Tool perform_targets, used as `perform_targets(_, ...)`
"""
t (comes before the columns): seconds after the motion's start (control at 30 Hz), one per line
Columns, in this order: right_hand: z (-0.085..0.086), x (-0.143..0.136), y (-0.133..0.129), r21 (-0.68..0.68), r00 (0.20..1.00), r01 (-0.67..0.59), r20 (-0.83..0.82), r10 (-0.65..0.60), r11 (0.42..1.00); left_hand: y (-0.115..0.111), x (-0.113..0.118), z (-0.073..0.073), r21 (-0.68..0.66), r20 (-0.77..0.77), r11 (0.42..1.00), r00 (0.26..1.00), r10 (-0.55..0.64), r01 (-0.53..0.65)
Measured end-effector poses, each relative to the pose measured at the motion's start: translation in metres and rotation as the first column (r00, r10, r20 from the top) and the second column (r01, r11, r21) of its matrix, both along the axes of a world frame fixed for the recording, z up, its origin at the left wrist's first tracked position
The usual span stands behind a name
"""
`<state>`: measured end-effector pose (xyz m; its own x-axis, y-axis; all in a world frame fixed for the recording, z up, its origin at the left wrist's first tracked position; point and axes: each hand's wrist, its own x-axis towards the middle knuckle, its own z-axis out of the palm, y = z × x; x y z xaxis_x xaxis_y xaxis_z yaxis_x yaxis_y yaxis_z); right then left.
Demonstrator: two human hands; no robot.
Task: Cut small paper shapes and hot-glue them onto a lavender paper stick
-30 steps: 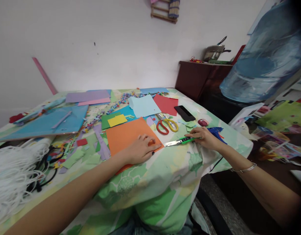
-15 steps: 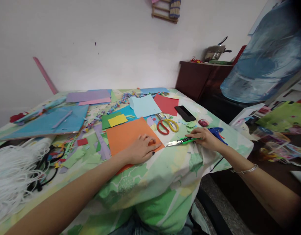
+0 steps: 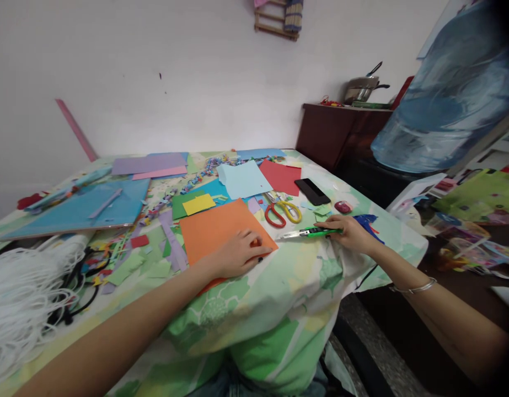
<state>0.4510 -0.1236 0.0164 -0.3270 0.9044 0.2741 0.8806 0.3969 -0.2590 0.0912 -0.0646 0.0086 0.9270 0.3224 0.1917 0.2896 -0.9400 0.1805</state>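
Note:
My left hand [image 3: 242, 253] lies palm down on the orange paper [image 3: 208, 226], fingers a little bent and apart, near the sheet's right corner. In my right hand [image 3: 348, 234] is a green utility knife [image 3: 316, 232], its blade out and pointing left. The blade's tip is close to that corner of the orange paper, just over the tablecloth. Beyond the knife lie scissors [image 3: 277, 214] with one red and one yellow handle loop. A yellow paper [image 3: 199, 204] on green paper sits behind the orange sheet.
Light blue paper [image 3: 246, 180], red paper [image 3: 282, 176] and a black phone [image 3: 312, 191] lie farther back. White cord [image 3: 26, 309] is heaped at left beside paper scraps [image 3: 132, 264] and a blue folder [image 3: 89, 207]. A large water bottle [image 3: 440, 105] stands right of the table.
The knife's blade has lifted slightly and its tip has shifted a little left, off the paper's corner. My left index finger has drawn back slightly from that corner.

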Motion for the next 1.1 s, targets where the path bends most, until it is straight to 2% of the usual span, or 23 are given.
perform_targets(0.2, 0.008, -0.006, -0.012, 0.019, 0.992, 0.087, -0.096, -0.085, 0.996, 0.0, 0.005, 0.006, 0.054, -0.068, 0.998, 0.997, -0.02, 0.024)
perform_targets(0.37, 0.01, -0.018, -0.017, -0.014, 0.981, 0.132, -0.144, -0.133, 0.991, -0.004, 0.009, 0.004, 0.091, -0.076, 0.995, 0.996, 0.037, -0.03)
perform_targets(0.5, 0.015, -0.051, -0.019, -0.083, 0.946, 0.257, -0.181, -0.268, 0.963, -0.007, 0.01, 0.001, 0.125, -0.068, 0.992, 0.997, 0.041, -0.033)
perform_targets(0.67, 0.008, -0.111, -0.007, -0.174, 0.929, 0.301, -0.167, -0.329, 0.938, -0.009, 0.008, -0.002, 0.133, -0.047, 0.99, 0.998, 0.042, -0.035)
perform_targets(0.77, 0.002, -0.138, 0.003, -0.23, 0.92, 0.308, -0.175, -0.351, 0.923, -0.011, 0.007, -0.003, 0.131, -0.031, 0.989, 0.997, 0.068, -0.063)
perform_targets(0.9, -0.002, -0.154, 0.011, -0.282, 0.91, 0.329, -0.162, -0.382, 0.901, -0.015, 0.006, -0.004, 0.147, -0.035, 0.984, 0.994, 0.108, -0.102)
perform_targets(1.1, -0.006, -0.161, 0.013, -0.282, 0.89, 0.418, -0.064, -0.451, 0.864, -0.019, 0.003, -0.002, 0.145, -0.03, 0.985, 0.995, 0.097, -0.092)
